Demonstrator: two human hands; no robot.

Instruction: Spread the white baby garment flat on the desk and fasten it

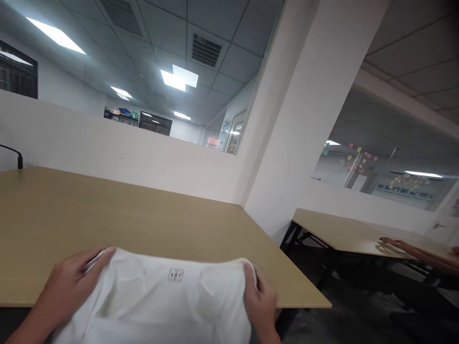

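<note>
A white garment (161,306) with a small dark printed mark near its upper edge is stretched between my two hands, at the near edge of the table. My left hand (71,282) grips its upper left corner, thumb on top and fingers curled behind. At the upper right corner my right hand (258,298) pinches the fabric the same way. The upper edge runs nearly straight from hand to hand, and loose folds sag below it. The lower part of the garment leaves the view, so which kind of garment it is I cannot tell.
The wood-coloured table (143,215) reaches back to a white half wall with windows above. A pillar (287,114) rises beyond its right side. Farther right stands a second table (333,229), with another person's arm (412,248) over it. A black cable stand (20,161) is at far left.
</note>
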